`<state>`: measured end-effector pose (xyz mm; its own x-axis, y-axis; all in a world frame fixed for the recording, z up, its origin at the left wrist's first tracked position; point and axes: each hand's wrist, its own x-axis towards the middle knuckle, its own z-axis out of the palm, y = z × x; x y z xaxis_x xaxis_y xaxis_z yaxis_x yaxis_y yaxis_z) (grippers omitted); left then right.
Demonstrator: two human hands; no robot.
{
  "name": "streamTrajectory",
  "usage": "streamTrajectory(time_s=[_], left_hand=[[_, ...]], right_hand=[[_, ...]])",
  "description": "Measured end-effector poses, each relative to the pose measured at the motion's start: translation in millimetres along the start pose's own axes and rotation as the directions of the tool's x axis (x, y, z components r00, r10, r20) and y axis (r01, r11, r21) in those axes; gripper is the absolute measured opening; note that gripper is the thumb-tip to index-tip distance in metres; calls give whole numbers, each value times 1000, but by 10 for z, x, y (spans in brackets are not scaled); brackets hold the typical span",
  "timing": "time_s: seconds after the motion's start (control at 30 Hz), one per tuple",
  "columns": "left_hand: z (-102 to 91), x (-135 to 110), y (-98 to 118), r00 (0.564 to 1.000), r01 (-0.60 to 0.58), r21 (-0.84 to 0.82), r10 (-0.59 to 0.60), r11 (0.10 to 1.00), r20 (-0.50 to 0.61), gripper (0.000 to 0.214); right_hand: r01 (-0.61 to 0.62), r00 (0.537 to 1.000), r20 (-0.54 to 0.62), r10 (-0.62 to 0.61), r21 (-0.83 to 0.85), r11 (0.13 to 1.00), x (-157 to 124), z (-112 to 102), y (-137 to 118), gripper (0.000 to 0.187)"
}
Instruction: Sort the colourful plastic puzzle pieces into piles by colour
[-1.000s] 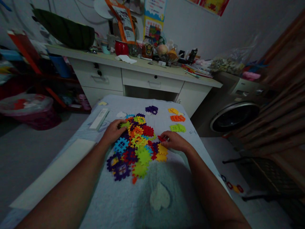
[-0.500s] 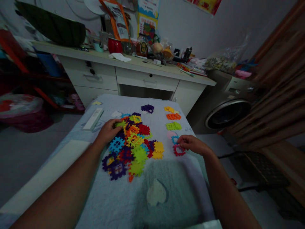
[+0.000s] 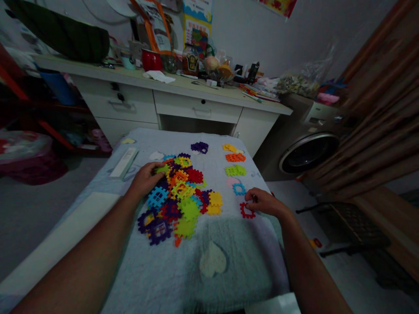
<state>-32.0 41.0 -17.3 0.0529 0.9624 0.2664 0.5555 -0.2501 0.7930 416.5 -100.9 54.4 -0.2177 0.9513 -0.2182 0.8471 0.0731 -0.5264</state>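
Note:
A heap of colourful plastic interlocking pieces, with toothed edges, lies mid-table. At its left side my left hand (image 3: 145, 179) has its thumb and fingers around the edge of a green interlocking piece (image 3: 161, 169). My right hand (image 3: 263, 201) is at the table's right side, thumb and forefinger parted. Below its fingertips a red square frame piece (image 3: 242, 210) lies flat; whether the thumb still touches it, I cannot tell. Just beyond is a blue frame piece (image 3: 239, 189). Farther back in that column lie green pieces (image 3: 235, 170), orange pieces (image 3: 235, 157) and yellow pieces (image 3: 230, 148).
Purple pieces (image 3: 199, 147) lie apart near the table's far edge. A long white box (image 3: 124, 163) rests at the left. Behind stands a cluttered desk (image 3: 193, 89) with drawers, and a washing machine (image 3: 303, 139) is at the right. A patterned cloth (image 3: 147, 279) covers the table.
My right hand has loosened from the red frame piece, which now lies a little apart from the blue one. My left hand keeps its place on the heap. The view has shifted slightly.

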Motion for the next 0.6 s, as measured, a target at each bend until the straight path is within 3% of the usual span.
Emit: streamTrajectory(time_s=[0.2,0.33,0.47,0.6], left_hand=[[-4,-1,13,1000,14,1,-14,1000,-2,46],[2,-8,13,1000,11,-20,-11,1000,-13,46],[11,-10,-8,1000,20,-34,-20,999,2,48],[3,-10,6,1000,13,-1,-13,1000,-2,45]], right_hand=[[90,996,29,-88,-75,993,-37,80,-85,16],[83,997,13,-82,-76,994,-27,29,-150,21],[140,989,-37,-142,-67,988,73,-14,-400,18],[264,964,-13,-265,-77,962,239,152,-730,28]])
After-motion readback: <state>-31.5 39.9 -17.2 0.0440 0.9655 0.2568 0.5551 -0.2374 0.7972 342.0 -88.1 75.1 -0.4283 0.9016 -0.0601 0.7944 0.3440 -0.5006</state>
